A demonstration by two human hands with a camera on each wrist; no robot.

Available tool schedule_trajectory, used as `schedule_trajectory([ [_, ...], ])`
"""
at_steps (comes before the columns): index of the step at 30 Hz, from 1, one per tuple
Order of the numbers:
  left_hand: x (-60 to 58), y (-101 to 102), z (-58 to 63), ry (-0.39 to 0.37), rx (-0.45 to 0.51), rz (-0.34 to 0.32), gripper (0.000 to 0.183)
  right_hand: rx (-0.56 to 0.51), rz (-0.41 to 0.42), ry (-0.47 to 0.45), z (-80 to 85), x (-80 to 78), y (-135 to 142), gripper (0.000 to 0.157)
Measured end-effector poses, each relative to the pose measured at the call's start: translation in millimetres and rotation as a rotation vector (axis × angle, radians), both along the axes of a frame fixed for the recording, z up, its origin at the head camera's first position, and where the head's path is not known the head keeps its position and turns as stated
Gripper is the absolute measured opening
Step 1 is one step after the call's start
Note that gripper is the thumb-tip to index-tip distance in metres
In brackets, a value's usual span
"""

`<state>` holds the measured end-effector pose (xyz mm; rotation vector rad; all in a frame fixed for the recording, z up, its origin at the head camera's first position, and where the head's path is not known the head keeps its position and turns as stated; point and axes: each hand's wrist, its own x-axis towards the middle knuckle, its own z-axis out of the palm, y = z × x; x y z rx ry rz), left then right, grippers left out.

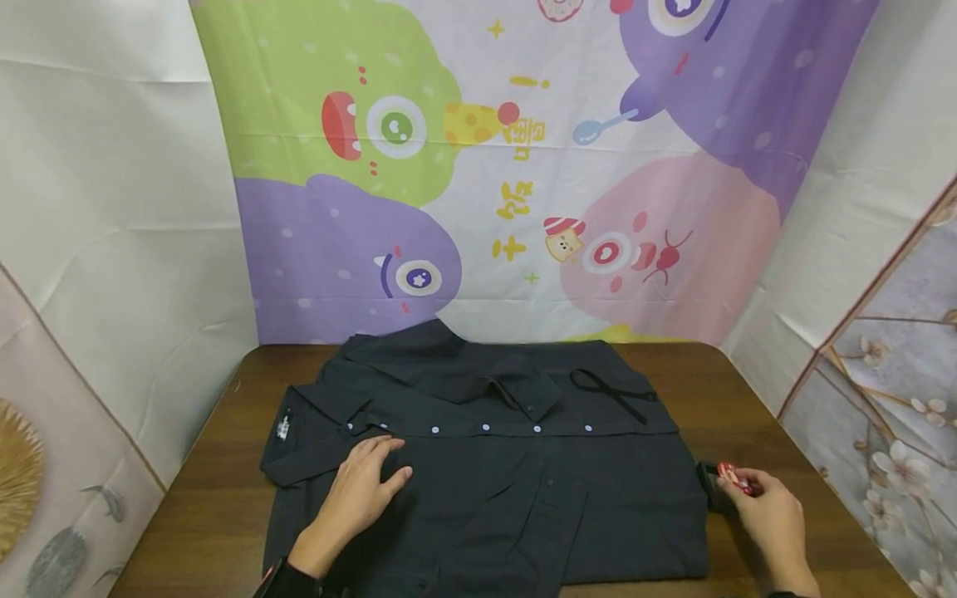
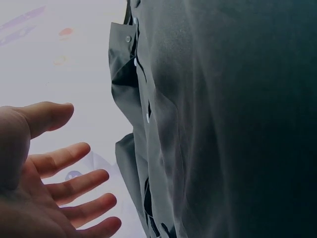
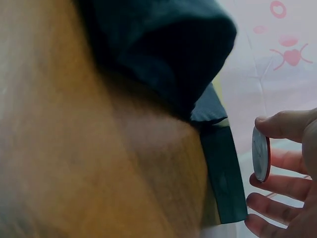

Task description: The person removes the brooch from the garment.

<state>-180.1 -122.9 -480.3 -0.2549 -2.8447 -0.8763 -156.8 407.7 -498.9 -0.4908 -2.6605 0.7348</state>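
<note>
A dark button-up shirt lies spread on the table, its row of pale buttons running across it. My left hand is over its left part, just below the button row, with fingers loosely extended; the left wrist view shows nothing in that hand. Beyond the shirt's right edge, my right hand pinches a round red badge between thumb and fingers. Its silvery back shows in the right wrist view. Close by the badge is a dark rectangular piece; I cannot tell what it is.
A thin black ribbon lies across the shirt's upper right. On the left, a short sleeve is folded out with a white label. Brown wooden tabletop shows at both sides, and a cartoon-print cloth hangs behind.
</note>
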Motion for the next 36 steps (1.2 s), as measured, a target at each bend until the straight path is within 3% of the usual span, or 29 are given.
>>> schedule_trajectory([
  [17,1.9,-0.1,-1.1,0.003,0.002,0.005,0.040,0.037,0.000,-0.025,-1.7,1.3,-1.2,0.045],
  [25,2.8,0.4,2.9,0.002,-0.008,-0.005,0.039,0.066,0.033,0.018,-3.6,2.1,-2.6,0.039],
  [36,4.8,-0.2,6.7,-0.007,0.009,-0.005,0.037,0.106,0.077,-0.050,-7.7,1.9,2.0,0.044],
])
